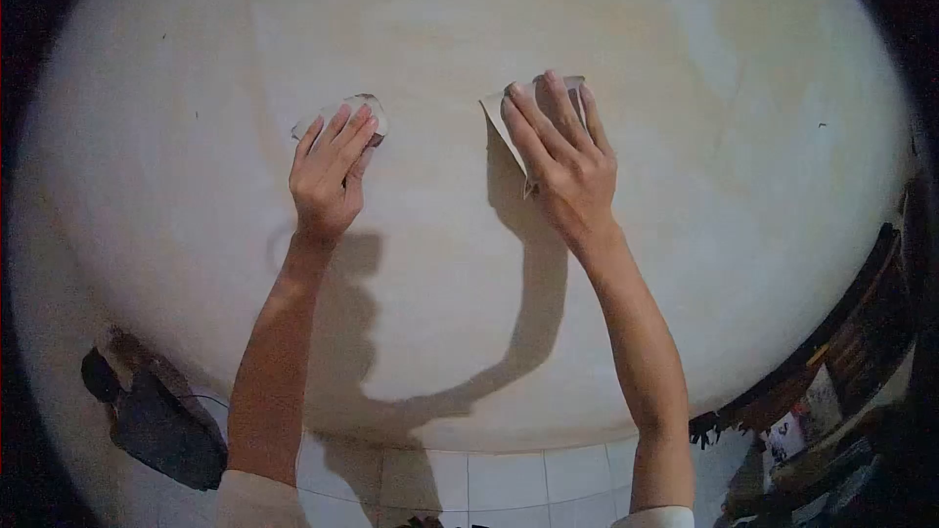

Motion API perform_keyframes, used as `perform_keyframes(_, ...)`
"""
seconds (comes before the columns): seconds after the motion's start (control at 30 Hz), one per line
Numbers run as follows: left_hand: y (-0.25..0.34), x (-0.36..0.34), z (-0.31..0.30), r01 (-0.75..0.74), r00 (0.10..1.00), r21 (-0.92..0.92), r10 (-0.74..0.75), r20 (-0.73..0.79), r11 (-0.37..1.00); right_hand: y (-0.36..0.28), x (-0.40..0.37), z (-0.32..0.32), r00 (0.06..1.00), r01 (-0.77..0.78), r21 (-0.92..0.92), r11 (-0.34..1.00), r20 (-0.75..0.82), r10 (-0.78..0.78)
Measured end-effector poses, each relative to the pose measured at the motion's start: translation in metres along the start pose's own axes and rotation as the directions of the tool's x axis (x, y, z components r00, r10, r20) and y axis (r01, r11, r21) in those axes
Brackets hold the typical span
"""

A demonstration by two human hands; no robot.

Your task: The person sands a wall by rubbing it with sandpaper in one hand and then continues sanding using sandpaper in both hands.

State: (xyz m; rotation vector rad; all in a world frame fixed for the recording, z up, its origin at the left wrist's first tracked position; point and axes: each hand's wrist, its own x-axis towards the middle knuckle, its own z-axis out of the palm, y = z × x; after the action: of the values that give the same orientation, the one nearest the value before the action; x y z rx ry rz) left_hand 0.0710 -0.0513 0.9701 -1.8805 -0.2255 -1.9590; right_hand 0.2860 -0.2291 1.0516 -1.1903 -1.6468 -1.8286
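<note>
Both arms reach up to a pale, patchy wall (440, 264). My left hand (331, 171) presses a small whitish piece (305, 127), perhaps paper or cloth, against the wall, its fingers close together over it. To the right, my right hand (567, 152) lies over a larger folded sheet (497, 110), which looks like paper, with its fingers a little spread. The sheet's left edge stands off the wall. Most of each piece is hidden under the fingers.
White floor tiles (507, 479) show below the wall. A dark bag-like object (166, 430) is at the lower left. Dark items and a cluttered pile (822, 420) are at the lower right. Shadows of the arms fall on the wall.
</note>
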Motion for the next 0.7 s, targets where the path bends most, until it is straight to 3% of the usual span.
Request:
perform_keyframes(0.07, -0.002, 0.0, 0.001, 0.0, 1.0, 0.004, 0.0, 0.008, 1.0, 0.002, -0.001, 0.0, 1.0, 0.014, -0.005, 1.0, -0.001, -0.014)
perform_keyframes(0.13, -0.002, -0.002, 0.003, 0.014, 1.0, 0.012, -0.014, 0.01, 1.0, 0.0, -0.001, 0.005, 0.989, -0.128, 0.015, 0.992, -0.073, 0.129)
perform_keyframes(0.23, -0.001, -0.002, 0.001, 0.011, 1.0, 0.01, -0.011, 0.005, 1.0, -0.003, -0.001, 0.002, 0.999, -0.026, -0.021, 0.999, -0.031, 0.026)
perform_keyframes(0.37, -0.002, -0.001, 0.001, 0.0, 1.0, -0.003, 0.0, 0.022, 1.0, 0.002, -0.003, 0.007, 0.989, -0.124, -0.04, 0.991, -0.087, 0.12)
perform_keyframes(0.43, -0.003, -0.001, 0.0, -0.002, 1.0, 0.002, 0.002, 0.026, 1.0, -0.001, -0.002, 0.003, 0.993, -0.088, -0.031, 0.996, -0.083, 0.085)
perform_keyframes(0.57, 0.0, 0.001, 0.0, 0.018, 1.0, -0.015, -0.018, 0.004, 1.0, 0.0, -0.001, -0.001, 0.986, -0.161, -0.081, 0.984, -0.044, 0.158)
perform_keyframes(0.7, 0.0, 0.001, 0.0, 0.012, 1.0, -0.007, -0.012, -0.008, 1.0, -0.009, 0.0, -0.004, 0.988, -0.157, 0.026, 0.987, 0.003, 0.157)
